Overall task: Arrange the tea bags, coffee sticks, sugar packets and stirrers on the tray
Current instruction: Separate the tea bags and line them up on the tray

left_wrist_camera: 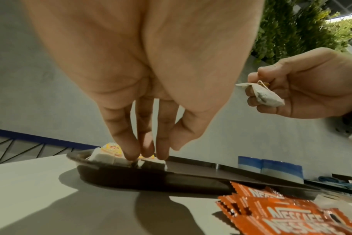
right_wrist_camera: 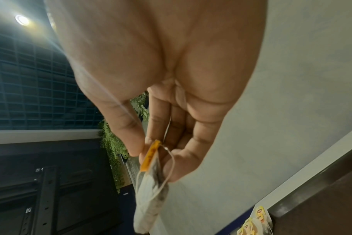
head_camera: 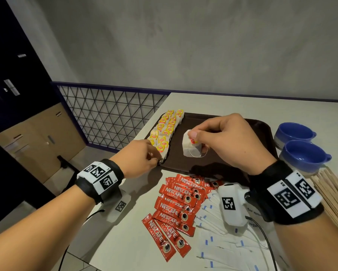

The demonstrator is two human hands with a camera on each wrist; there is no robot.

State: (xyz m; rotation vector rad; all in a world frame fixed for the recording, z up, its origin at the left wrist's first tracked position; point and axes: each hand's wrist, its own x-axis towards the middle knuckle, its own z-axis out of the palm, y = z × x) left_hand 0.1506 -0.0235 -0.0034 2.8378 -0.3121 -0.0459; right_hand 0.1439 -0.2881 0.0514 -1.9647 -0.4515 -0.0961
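Note:
A dark brown tray lies on the pale table. Tea bags with yellow tags stand in two rows along its left side. My left hand is at the tray's near left corner, and its straight fingertips press down on the nearest tea bags. My right hand hovers over the tray's middle. It pinches one tea bag by its tag between thumb and forefinger, with the bag and a loop of string dangling. Red coffee sticks, white sugar packets and wooden stirrers lie on the table nearer me.
Two blue cups stand right of the tray. A white device with a square marker sits on the sugar packets. The table's left edge runs close to the tray, with a mesh railing and the floor beyond. A grey wall stands behind.

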